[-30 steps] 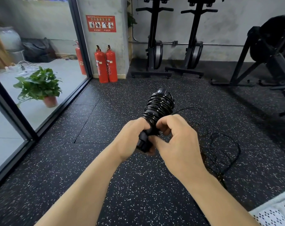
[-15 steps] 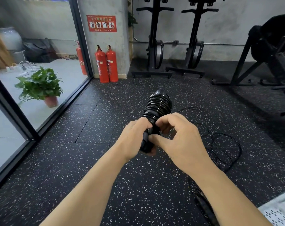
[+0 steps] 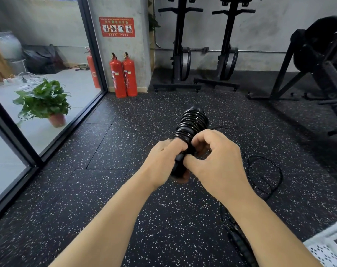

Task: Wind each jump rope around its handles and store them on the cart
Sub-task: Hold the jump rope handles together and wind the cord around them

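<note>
Rope 1 wind nearly closed out, both hands on the bundle.

Left hand [image 3: 163,158]: grip clamped round the lower end of the paired handles [image 3: 178,168], held mid-air over the floor [image 3: 106,189]. The jump rope [image 3: 192,122] sits in tight turns up the upper part. Right hand [image 3: 217,166]: grip pinched on the lowest turns, probably tucking the cord tail, which is hidden. Second rope [image 3: 264,176] lies loose on the floor to the right, unwound. Next move calls for locking that last turn without slackening the coil, then carrying the bundle to the white perforated cart [image 3: 325,247] at lower right.
</note>
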Demonstrator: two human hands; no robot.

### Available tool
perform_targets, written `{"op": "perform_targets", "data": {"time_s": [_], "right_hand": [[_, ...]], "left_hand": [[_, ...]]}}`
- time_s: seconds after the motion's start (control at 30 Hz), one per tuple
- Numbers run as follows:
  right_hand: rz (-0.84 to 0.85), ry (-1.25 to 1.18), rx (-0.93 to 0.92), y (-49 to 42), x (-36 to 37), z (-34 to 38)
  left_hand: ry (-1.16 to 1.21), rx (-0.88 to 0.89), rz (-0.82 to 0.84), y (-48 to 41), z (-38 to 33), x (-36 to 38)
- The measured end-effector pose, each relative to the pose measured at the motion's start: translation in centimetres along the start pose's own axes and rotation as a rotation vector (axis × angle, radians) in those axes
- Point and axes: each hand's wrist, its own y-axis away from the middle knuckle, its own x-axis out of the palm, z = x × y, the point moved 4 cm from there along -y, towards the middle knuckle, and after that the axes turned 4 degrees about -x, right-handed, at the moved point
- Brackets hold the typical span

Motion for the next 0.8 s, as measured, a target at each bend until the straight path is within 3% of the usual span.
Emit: {"op": "perform_targets", "data": {"time_s": [0.23, 0.5, 0.8], "right_hand": [[0.057, -0.038, -0.010, -0.1, -0.4, -0.3], [-0.058, 0.042, 0.013, 0.2, 0.0, 0.2], [-0.099, 0.159, -0.105, -0.1, -0.2, 0.5]], "left_hand": [[-0.005, 0.014, -0.078, 0.2, 0.2, -0.2], [-0.044, 0.085, -0.104, 0.4, -0.3, 0.8], [-0.091, 0.114, -0.131, 0.7, -0.4, 1.0]]}}
